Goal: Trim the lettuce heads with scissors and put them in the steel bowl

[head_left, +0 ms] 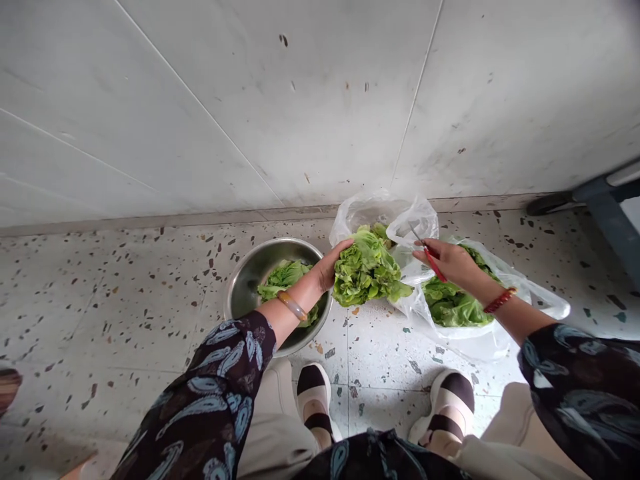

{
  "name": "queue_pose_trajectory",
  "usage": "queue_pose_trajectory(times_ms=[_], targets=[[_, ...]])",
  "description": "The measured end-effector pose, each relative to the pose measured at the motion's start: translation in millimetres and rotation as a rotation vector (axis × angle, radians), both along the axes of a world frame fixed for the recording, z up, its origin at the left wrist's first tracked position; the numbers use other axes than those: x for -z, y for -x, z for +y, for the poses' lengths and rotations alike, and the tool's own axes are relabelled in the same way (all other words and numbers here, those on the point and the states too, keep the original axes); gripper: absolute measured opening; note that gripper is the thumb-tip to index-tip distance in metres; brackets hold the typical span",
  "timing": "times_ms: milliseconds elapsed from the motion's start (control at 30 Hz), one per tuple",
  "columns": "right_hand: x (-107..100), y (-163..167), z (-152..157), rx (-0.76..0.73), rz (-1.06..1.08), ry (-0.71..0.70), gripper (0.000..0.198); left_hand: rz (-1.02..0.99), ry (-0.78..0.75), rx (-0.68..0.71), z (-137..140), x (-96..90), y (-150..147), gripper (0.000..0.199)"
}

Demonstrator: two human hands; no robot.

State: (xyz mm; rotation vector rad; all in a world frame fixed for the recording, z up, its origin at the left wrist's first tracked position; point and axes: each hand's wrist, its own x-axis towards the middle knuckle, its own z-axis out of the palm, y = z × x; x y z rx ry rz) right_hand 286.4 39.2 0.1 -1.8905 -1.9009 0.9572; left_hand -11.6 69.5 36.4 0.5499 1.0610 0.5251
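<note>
My left hand (331, 268) grips a leafy green head of lettuce (371, 268) from its left side, holding it up between the basin and the bags. In my right hand (450, 261) is a small knife (434, 264) with a red handle, its thin blade pointing up and to the left, apart from the lettuce. Below my left forearm, a round steel basin (241, 283) has lettuce leaves (286, 275) in it. A clear plastic bag (350, 215) stands behind the held lettuce. Under my right hand, another plastic bag (533, 293) lies open around more lettuce (457, 307).
A pale, scuffed wall (310, 100) rises just behind the basin and bags. The speckled floor (135, 300) spreads out beneath them. At the right stands a grey frame (607, 213) with a dark wheel (550, 202). My feet in dark-and-white shoes (315, 390) are in front.
</note>
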Motion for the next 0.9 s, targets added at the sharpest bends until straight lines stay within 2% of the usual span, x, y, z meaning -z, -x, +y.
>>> queue_pose_trajectory(times_ms=[100,233,300,400,567,700,800,900], targets=[[6.3,-20.1,-11.7,-0.038,-0.172,-0.113,0.069,-0.022,0.016,-0.010,-2.6,-4.8,2.7,0.036],[30.0,-58.4,-31.0,-0.150,-0.197,-0.163,0.058,0.005,0.010,0.020,-1.9,0.6,11.5,0.035],[41.5,-76.0,-43.5,-0.178,-0.225,-0.107,0.051,-0.005,-0.075,0.014,-1.4,7.1,15.7,0.039],[54.0,-91.6,-62.8,-0.213,-0.380,0.026,0.049,-0.042,-0.213,0.025,-1.2,16.8,19.4,0.060],[60.1,-86.1,-75.5,-0.346,-0.646,0.149,0.052,0.022,-0.390,0.174,-3.5,20.7,20.3,0.076],[49.7,-80.0,-66.8,-0.263,-0.701,0.233,0.045,0.079,-0.480,0.209,-7.5,12.0,24.6,0.083],[42.7,-86.9,-59.1,-0.154,-0.737,0.300,0.045,0.123,-0.408,0.176,-7.6,5.7,31.8,0.083],[44.1,-95.0,-56.8,-0.119,-0.762,0.317,0.047,0.139,-0.373,0.127,-5.8,3.2,36.9,0.082]])
